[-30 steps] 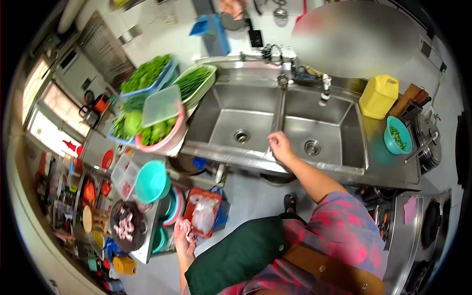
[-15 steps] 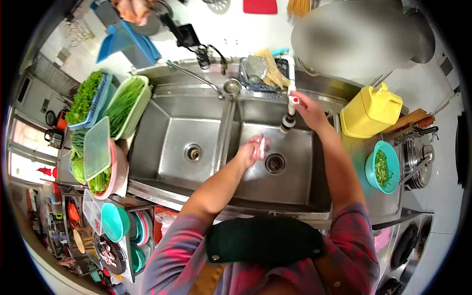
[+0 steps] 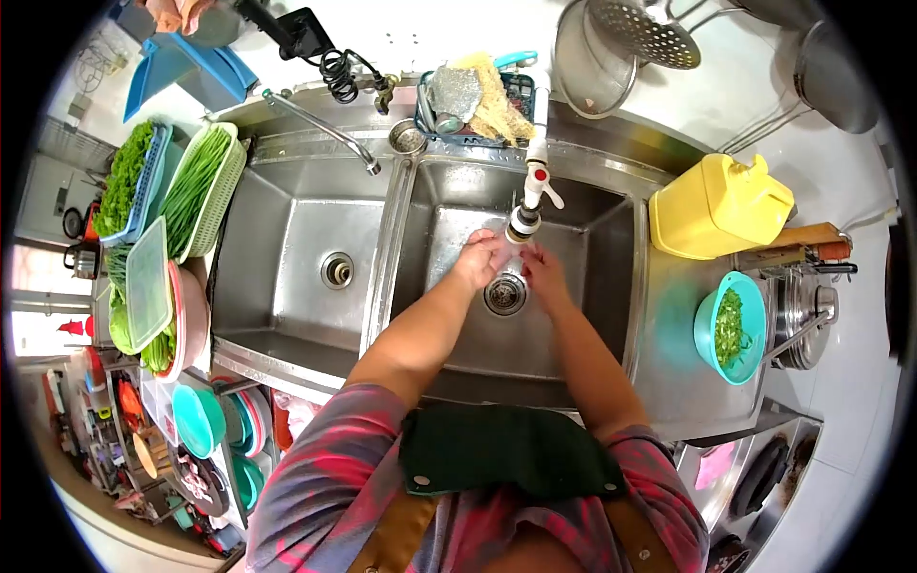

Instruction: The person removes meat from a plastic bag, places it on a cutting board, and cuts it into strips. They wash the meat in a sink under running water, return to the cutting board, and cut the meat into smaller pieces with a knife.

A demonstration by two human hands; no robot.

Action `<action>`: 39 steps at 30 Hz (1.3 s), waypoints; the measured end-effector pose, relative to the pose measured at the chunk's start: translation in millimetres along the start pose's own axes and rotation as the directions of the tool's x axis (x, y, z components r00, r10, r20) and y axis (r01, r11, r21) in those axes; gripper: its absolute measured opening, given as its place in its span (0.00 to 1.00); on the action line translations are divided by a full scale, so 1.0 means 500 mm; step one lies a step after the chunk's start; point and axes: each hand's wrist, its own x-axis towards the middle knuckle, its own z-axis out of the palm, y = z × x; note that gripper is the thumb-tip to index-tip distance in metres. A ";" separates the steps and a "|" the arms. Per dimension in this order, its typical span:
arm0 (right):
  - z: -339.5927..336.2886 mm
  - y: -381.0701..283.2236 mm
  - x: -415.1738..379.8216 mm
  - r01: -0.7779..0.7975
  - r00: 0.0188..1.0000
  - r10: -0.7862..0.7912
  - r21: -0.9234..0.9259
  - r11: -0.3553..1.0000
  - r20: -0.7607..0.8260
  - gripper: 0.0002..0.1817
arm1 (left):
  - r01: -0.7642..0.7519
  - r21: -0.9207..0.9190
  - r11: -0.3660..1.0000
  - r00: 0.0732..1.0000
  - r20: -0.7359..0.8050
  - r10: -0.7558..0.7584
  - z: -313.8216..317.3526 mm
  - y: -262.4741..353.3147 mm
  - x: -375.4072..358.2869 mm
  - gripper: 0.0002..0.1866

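My left hand point(image 3: 478, 260) is under the white tap point(image 3: 535, 191) with the red dot, over the right basin point(image 3: 449, 329). It holds a small pale pink, wet-looking piece point(image 3: 503, 252), perhaps raw meat; its kind is not clear. Close beside it on the right, my right hand point(image 3: 543, 269) has its fingers curled in toward the piece. What those fingers grip is hidden. The tap's nozzle hangs just above both hands, and the basin's drain point(image 3: 505, 294) lies below them.
The left basin point(image 3: 287, 286) has a second tap point(image 3: 325, 134) over it. Baskets of green vegetables point(image 3: 196, 191) stand at the left. To the right are a yellow jug point(image 3: 718, 210) and a turquoise bowl point(image 3: 707, 325) of chopped greens. A rack point(image 3: 525, 91) holds scrubbers behind the tap.
My right hand has left the tap handle and come down beside my left hand. My left hand has moved up under the nozzle with the pale piece. The view has shifted.
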 end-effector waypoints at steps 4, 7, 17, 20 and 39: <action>0.005 -0.096 -0.044 -0.091 0.992 0.089 0.025 0.996 0.090 0.10 | -0.011 0.230 0.973 0.999 -0.039 0.020 -0.062 0.040 0.021 0.11; 0.022 -0.098 -0.039 -0.114 0.992 0.106 0.132 0.985 0.065 0.13 | 0.029 0.158 0.987 1.000 0.005 -0.030 -0.099 0.026 0.034 0.10; 0.068 0.003 0.063 0.085 0.985 -0.149 0.502 0.860 0.089 0.10 | -0.105 0.295 0.950 0.994 0.063 0.090 -0.135 0.023 -0.019 0.10; 0.041 -0.019 0.070 -0.132 0.991 0.087 0.585 0.800 0.106 0.09 | 0.007 0.229 0.973 0.874 -0.474 0.105 -0.206 0.025 -0.001 0.06; -0.114 0.061 0.095 -0.048 0.995 0.077 -0.378 0.925 0.062 0.22 | -0.329 0.566 0.756 0.940 0.122 0.318 -0.041 0.079 -0.042 0.12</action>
